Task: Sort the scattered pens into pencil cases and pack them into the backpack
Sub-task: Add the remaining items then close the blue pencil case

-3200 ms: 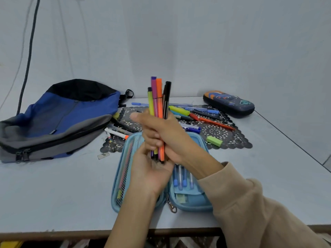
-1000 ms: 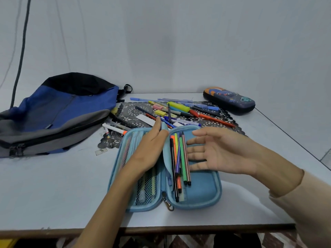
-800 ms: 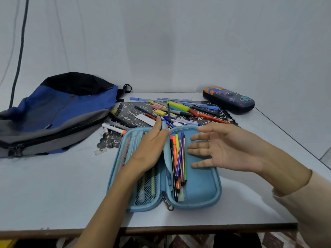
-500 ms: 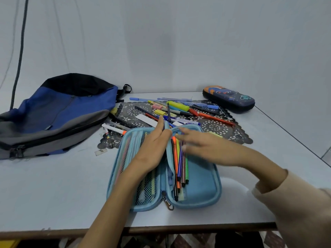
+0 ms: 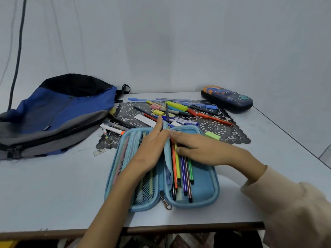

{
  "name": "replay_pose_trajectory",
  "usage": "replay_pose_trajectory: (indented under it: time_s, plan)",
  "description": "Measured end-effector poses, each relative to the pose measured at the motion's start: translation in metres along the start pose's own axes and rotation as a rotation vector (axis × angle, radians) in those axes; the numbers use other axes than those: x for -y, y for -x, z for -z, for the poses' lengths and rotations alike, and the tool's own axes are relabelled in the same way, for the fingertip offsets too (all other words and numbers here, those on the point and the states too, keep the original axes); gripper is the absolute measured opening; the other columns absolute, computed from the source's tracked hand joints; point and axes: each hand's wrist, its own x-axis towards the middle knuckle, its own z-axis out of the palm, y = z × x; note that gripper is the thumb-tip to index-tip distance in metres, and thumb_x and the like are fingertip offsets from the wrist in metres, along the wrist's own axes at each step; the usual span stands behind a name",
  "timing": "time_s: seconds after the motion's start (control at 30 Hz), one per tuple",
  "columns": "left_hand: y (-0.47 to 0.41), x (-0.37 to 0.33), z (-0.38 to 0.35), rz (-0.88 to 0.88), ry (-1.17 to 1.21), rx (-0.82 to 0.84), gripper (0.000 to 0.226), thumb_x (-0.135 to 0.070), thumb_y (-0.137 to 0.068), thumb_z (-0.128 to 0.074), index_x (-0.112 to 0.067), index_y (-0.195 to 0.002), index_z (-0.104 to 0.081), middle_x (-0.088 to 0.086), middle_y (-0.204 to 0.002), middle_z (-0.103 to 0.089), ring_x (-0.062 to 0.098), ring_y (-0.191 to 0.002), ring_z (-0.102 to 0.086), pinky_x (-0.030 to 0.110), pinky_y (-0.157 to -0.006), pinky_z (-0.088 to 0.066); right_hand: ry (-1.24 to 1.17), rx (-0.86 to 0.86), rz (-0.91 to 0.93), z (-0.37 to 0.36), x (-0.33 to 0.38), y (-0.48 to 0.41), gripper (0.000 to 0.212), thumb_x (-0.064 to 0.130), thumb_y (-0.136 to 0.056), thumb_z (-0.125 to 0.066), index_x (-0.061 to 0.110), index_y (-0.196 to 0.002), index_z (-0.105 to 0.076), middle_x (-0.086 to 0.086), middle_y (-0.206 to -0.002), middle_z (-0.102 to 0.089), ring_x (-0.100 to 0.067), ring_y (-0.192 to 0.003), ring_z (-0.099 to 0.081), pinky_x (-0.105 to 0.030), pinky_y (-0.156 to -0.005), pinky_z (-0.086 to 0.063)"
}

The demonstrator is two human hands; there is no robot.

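1. Right hand [image 5: 202, 149], fingers flat, presses felt-tip pens [image 5: 182, 174] into the open blue pencil case [image 5: 206, 185] on the counter [image 5: 53, 185].
2. Left hand [image 5: 152, 149], fingers straight, rests against its divider [image 5: 167, 158].
3. Pens seem light, stiff, rollable; grip mid-barrel.

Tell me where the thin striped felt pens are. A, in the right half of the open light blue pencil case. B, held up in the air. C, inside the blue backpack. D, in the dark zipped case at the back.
A: the thin striped felt pens lie side by side in the right half of the open light blue pencil case, with the right hand resting flat on their upper ends.
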Motion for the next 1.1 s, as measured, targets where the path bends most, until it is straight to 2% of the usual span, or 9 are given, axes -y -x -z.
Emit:
replay_pose_trajectory:
  time_s: [0.23, 0.33, 0.4, 0.53, 0.67, 0.77, 0.87, 0.97, 1.1]
  plan:
    - [0.002, -0.002, 0.000, 0.005, 0.016, 0.013, 0.056, -0.029, -0.104, -0.037, -0.033, -0.154, -0.014, -0.015, -0.158, -0.019, -0.003, -0.135, -0.022, 0.019, -0.107, -0.021, 0.150, 0.045, -0.022, -0.009, -0.004, -0.004, 0.067, 0.040, -0.102, -0.035, 0.013, -0.156, -0.007, -0.003, -0.163, -0.005, -0.012, -0.148, -0.012, -0.023, -0.119, -0.012]
    - [0.003, -0.002, 0.000, -0.005, 0.008, 0.020, 0.057, -0.030, -0.103, -0.037, -0.033, -0.155, -0.013, -0.017, -0.158, -0.017, -0.007, -0.129, -0.021, 0.020, -0.104, -0.019, 0.068, 0.022, -0.036, -0.003, -0.006, -0.001, 0.059, 0.047, -0.099, -0.043, 0.014, -0.148, -0.034, -0.007, -0.149, -0.042, -0.021, -0.132, -0.044, -0.037, -0.110, -0.034]
    - [0.004, -0.002, -0.001, -0.004, 0.016, 0.016, 0.057, -0.030, -0.103, -0.038, -0.033, -0.154, -0.014, -0.017, -0.158, -0.019, -0.007, -0.128, -0.021, 0.020, -0.103, -0.019, 0.006, -0.023, -0.046, 0.000, -0.006, -0.003, 0.056, 0.051, -0.095, -0.049, 0.015, -0.138, -0.045, -0.007, -0.135, -0.054, -0.023, -0.119, -0.053, -0.043, -0.102, -0.042]
    - [0.005, -0.003, 0.000, 0.002, 0.030, 0.021, 0.057, -0.032, -0.103, -0.039, -0.034, -0.154, -0.014, -0.018, -0.157, -0.019, -0.008, -0.128, -0.021, 0.019, -0.104, -0.019, -0.047, 0.023, -0.008, -0.002, -0.002, -0.006, 0.058, 0.041, -0.096, -0.050, 0.020, -0.147, -0.034, 0.000, -0.143, -0.047, -0.017, -0.124, -0.049, -0.039, -0.105, -0.039]
    - [0.005, -0.003, -0.001, 0.004, 0.036, 0.024, 0.058, -0.033, -0.103, -0.040, -0.032, -0.155, -0.014, -0.020, -0.150, -0.025, -0.008, -0.127, -0.022, 0.019, -0.101, -0.020, -0.096, -0.022, -0.011, 0.003, -0.003, -0.007, 0.051, 0.034, -0.090, -0.060, 0.020, -0.137, -0.046, -0.002, -0.129, -0.055, -0.017, -0.113, -0.053, -0.038, -0.099, -0.043]
    - [0.003, -0.002, -0.001, 0.008, 0.037, 0.022, 0.058, -0.035, -0.103, -0.040, -0.032, -0.155, -0.014, -0.022, -0.139, -0.029, -0.007, -0.125, -0.025, 0.019, -0.100, -0.021, -0.117, -0.104, 0.003, 0.004, -0.006, -0.012, 0.059, 0.044, -0.084, -0.063, 0.019, -0.135, -0.050, 0.001, -0.132, -0.053, -0.012, -0.116, -0.050, -0.034, -0.100, -0.042]
    - [0.003, -0.001, -0.002, 0.012, 0.036, 0.019, 0.058, -0.037, -0.102, -0.041, -0.032, -0.155, -0.016, -0.023, -0.143, -0.027, -0.007, -0.127, -0.023, 0.019, -0.102, -0.020, -0.029, -0.102, 0.010, -0.003, -0.010, -0.018, 0.056, 0.047, -0.085, -0.059, 0.015, -0.132, -0.056, -0.003, -0.137, -0.049, -0.017, -0.122, -0.046, -0.039, -0.103, -0.039]
    - [0.003, -0.001, -0.001, 0.013, 0.040, 0.016, 0.058, -0.037, -0.102, -0.041, -0.031, -0.154, -0.017, -0.025, -0.132, -0.028, -0.008, -0.124, -0.025, 0.018, -0.098, -0.022, -0.046, -0.108, 0.000, -0.004, -0.013, -0.017, 0.047, 0.037, -0.089, -0.062, 0.016, -0.131, -0.056, -0.004, -0.124, -0.050, -0.017, -0.114, -0.045, -0.037, -0.098, -0.040]
    - [0.003, -0.001, -0.001, 0.012, 0.028, 0.024, 0.058, -0.037, -0.102, -0.040, -0.032, -0.154, -0.016, -0.023, -0.139, -0.028, -0.009, -0.124, -0.023, 0.018, -0.099, -0.020, -0.090, -0.205, -0.033, -0.006, -0.013, -0.016, 0.043, 0.039, -0.090, -0.061, 0.017, -0.127, -0.059, -0.003, -0.112, -0.050, -0.017, -0.104, -0.047, -0.034, -0.088, -0.041]
